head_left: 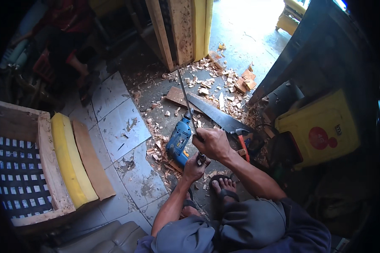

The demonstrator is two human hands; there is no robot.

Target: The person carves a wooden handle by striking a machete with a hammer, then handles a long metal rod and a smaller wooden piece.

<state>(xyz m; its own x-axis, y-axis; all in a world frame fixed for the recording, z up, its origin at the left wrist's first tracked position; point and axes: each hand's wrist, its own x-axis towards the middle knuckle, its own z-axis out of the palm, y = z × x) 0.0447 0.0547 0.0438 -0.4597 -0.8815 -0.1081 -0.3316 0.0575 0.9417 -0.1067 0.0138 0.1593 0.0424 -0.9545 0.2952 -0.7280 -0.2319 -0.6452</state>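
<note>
My right hand [213, 143] is closed round a long thin dark metal rod [185, 92], which stretches up toward the wooden frame at the top. Just below, my left hand [193, 168] grips the rod's lower end at a small metal piece [201, 158], partly hidden by fingers. Under and beside the rod, a blue electric drill [177, 139] lies on the floor among wood shavings. A handsaw [215, 116] lies behind my right hand with a wooden offcut [176, 96], and an orange-handled tool [245, 147] is to its right.
An upright wooden frame with yellow foam [183, 29] stands by the doorway. A webbed padded frame [44, 160] is at left, a yellow plastic container [316, 109] at right. A seated person's leg [71, 63] is at upper left; chips [240, 82] litter the floor.
</note>
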